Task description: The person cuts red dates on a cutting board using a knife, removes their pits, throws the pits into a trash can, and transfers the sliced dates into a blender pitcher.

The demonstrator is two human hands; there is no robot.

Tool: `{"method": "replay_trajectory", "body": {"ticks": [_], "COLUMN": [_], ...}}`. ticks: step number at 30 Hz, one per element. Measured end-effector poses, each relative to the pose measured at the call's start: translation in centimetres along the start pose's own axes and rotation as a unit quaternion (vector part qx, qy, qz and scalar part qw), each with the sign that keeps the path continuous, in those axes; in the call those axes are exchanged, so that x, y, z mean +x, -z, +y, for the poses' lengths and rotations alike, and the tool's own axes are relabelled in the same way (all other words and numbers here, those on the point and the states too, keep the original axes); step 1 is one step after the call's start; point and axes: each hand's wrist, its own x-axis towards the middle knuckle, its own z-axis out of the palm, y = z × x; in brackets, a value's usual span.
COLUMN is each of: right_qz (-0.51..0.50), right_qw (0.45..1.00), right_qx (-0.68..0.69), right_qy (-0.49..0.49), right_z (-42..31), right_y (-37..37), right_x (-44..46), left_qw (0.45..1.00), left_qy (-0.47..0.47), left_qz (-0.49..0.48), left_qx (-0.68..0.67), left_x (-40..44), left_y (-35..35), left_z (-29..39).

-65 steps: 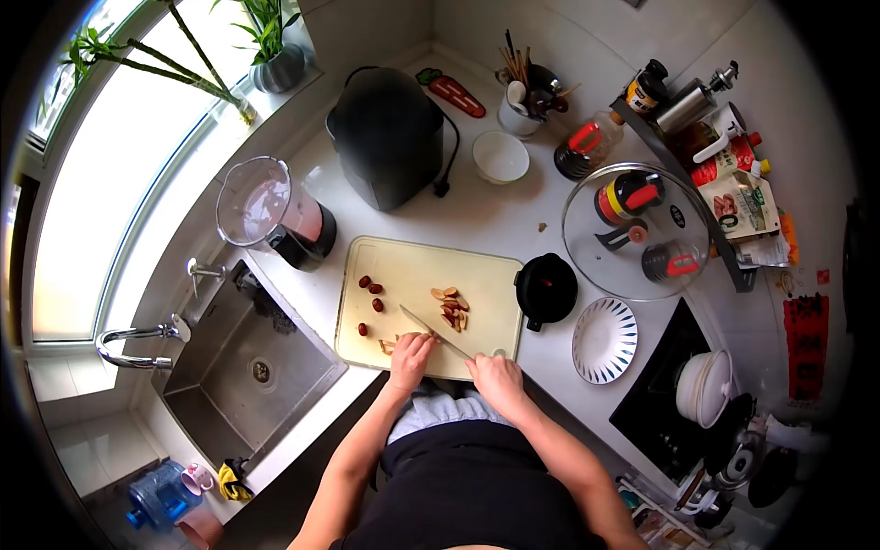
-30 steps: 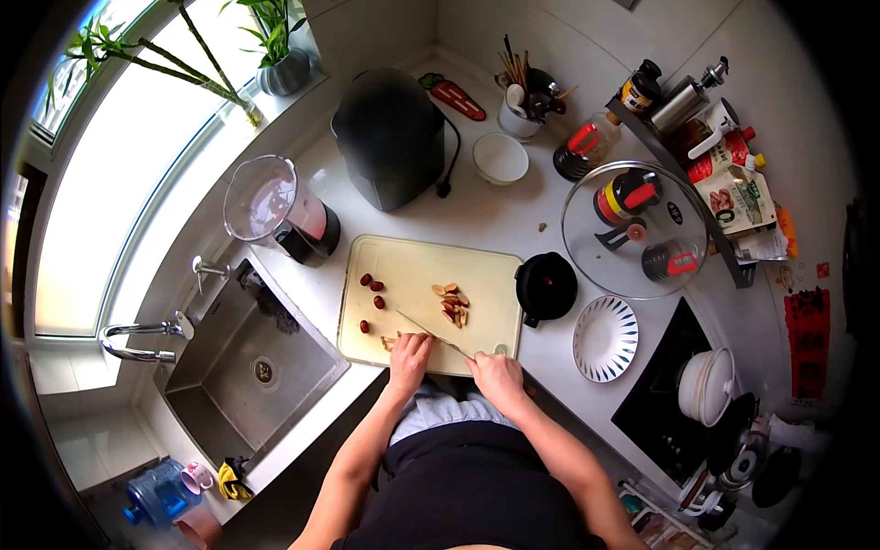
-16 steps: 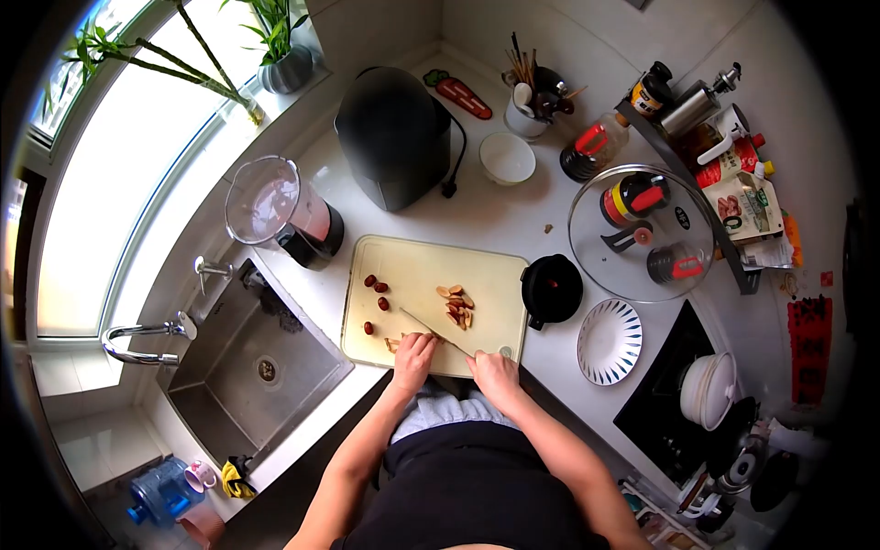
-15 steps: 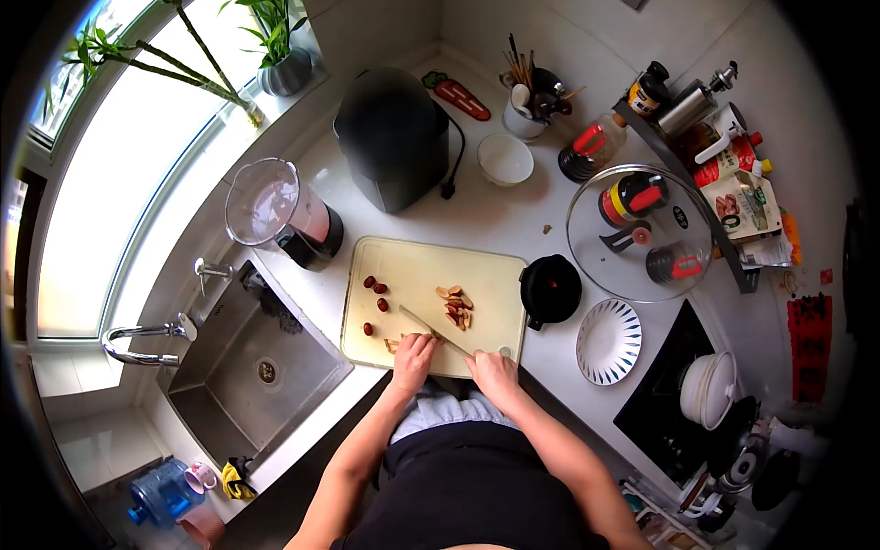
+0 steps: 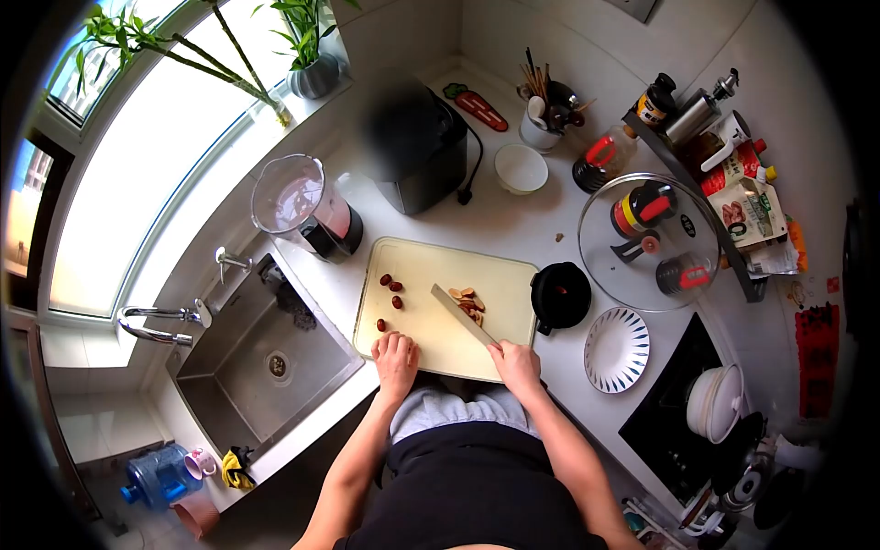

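My right grip (image 5: 518, 364) is wrapped round the knife (image 5: 463, 314), beside sliced pieces (image 5: 472, 299) mid-frame. My left grip (image 5: 397, 365) curls over the lower-left edge of the cutting board (image 5: 440, 353); I can't tell whether it's pinching anything. Tucked fingertips and an upright blade would suit clean slicing.

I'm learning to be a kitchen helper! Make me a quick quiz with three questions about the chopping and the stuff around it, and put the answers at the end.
1. Which hand holds the knife?
2. True or false: the white bowl is in the sink.
3. Fill in the number: ___ whole red fruits lie on the cutting board.

Key: 1. the right hand; 2. false; 3. four
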Motion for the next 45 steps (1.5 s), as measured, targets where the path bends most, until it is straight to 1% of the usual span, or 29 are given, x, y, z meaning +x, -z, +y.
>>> {"method": "replay_trajectory", "body": {"ticks": [1, 3, 5, 6, 7, 9, 10, 12, 13, 15, 17, 19, 20, 25, 27, 29, 32, 34, 38, 41, 43, 45], "right_qz": [-0.001, 0.016, 0.013, 0.010, 0.010, 0.028, 0.031, 0.026, 0.021, 0.020, 0.019, 0.028, 0.030, -0.001, 0.004, 0.009, -0.013, 0.004, -0.021, -0.019, -0.035, -0.038], "right_qw": [1.000, 1.000, 1.000, 1.000, 1.000, 0.999, 0.999, 1.000, 1.000, 1.000, 1.000, 0.999, 0.999, 1.000, 1.000, 1.000, 1.000, 0.999, 0.997, 0.996, 0.993, 0.993], "right_qx": [0.001, 0.007, 0.006, 0.002, 0.000, 0.011, 0.010, 0.005, 0.001, 0.000, -0.002, 0.030, 0.029, 0.005, 0.014, 0.023, 0.006, -0.020, -0.058, -0.074, -0.082, -0.090], "right_qy": [0.002, 0.008, 0.007, 0.004, 0.003, 0.016, 0.015, 0.012, 0.007, -0.003, -0.008, -0.006, -0.009, -0.025, -0.017, -0.009, -0.003, 0.036, 0.035, 0.047, 0.072, 0.073], "right_z": [0.1, 0.2, 0.1, 0.1, 0.3, 0.4, 0.5, 0.5, 0.5, 0.4, 0.4, 0.5, 0.5, 0.3, 0.3, 0.2, -0.4, -0.5, -1.7, -1.9, -1.8, -1.8], "right_y": [0.0, 0.0, -0.2, -0.3, -0.5, -0.9, -1.0, -1.0, -1.0, -0.8, -0.7, -0.6, -0.7, -0.9, -0.7, -0.3, 1.0, 1.7, 3.6, 3.8, 3.7, 3.1], "right_x": [0.1, 0.3, 0.3, 0.2, 0.0, -0.1, -0.1, 0.1, 0.2, 0.1, 0.2, 0.3, 0.3, 0.1, 0.0, -0.3, -1.0, -1.7, -2.4, -2.4, -2.1, -1.6], "left_qw": [1.000, 0.999, 0.991, 0.983, 0.976, 0.978, 0.978, 0.984, 0.985, 0.993, 0.994, 0.990, 0.985, 0.981, 0.970, 0.970, 0.971, 0.972, 0.973, 0.974, 0.975, 0.974], "left_qy": [0.005, 0.010, 0.118, 0.154, 0.197, 0.200, 0.199, 0.176, 0.173, 0.071, -0.043, -0.103, -0.117, -0.151, -0.197, -0.196, -0.192, -0.190, -0.187, -0.182, -0.176, -0.177], "left_qz": [0.001, 0.014, 0.057, 0.097, 0.087, 0.052, 0.053, -0.008, -0.009, -0.017, -0.050, -0.049, -0.072, -0.076, -0.039, -0.038, -0.033, -0.032, -0.031, -0.039, -0.042, -0.041], "left_qx": [-0.026, -0.031, -0.041, -0.040, -0.019, -0.002, -0.003, -0.008, -0.010, -0.094, -0.088, -0.087, -0.102, -0.096, -0.134, -0.140, -0.139, -0.137, -0.133, -0.133, -0.132, -0.137], "left_x": [0.1, 0.5, 1.1, 1.6, 2.3, 3.1, 3.2, 3.6, 3.9, 4.2, 4.6, 4.5, 4.5, 3.6, 3.3, 2.8, 2.3, 2.2, 2.3, 2.3, 2.4, 2.5], "left_y": [0.5, 1.4, 2.2, 2.0, 2.4, 2.5, 2.3, 2.0, 1.7, 0.8, -0.3, -1.9, -2.5, -3.7, -3.8, -3.9, -4.2, -4.3, -4.2, -4.2, -4.2, -4.1], "left_z": [-0.2, -1.0, -2.1, -2.7, -2.6, -3.0, -3.4, -3.5, -3.1, -1.1, 2.3, 4.4, 4.8, 4.6, 4.0, 3.5, 3.0, 3.1, 3.1, 3.0, 3.2, 3.2]}}
